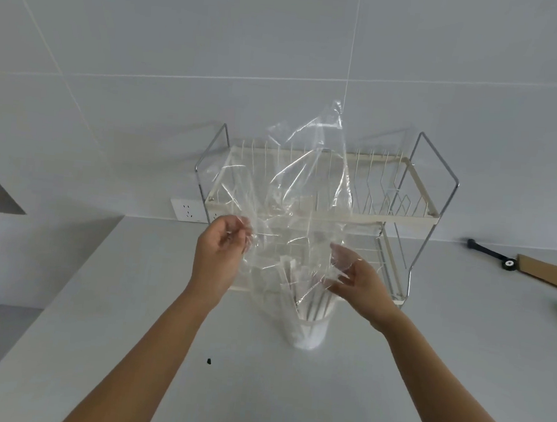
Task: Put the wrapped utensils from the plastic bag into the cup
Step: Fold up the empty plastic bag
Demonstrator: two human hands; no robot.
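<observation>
We're holding plastic bag [306,186] up at 12 o'clock of cup [310,336]. Left hand [225,241] pinching bag edge, fingers curled. Right hand [353,279] half open, film lying across fingers, can't tell if gripping. Wrapped utensils [310,297] standing in cup, mid worktop [254,394].

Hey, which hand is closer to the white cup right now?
Right. The right hand is just above and right of the cup; the left hand grips the plastic bag higher up and farther left.
</observation>
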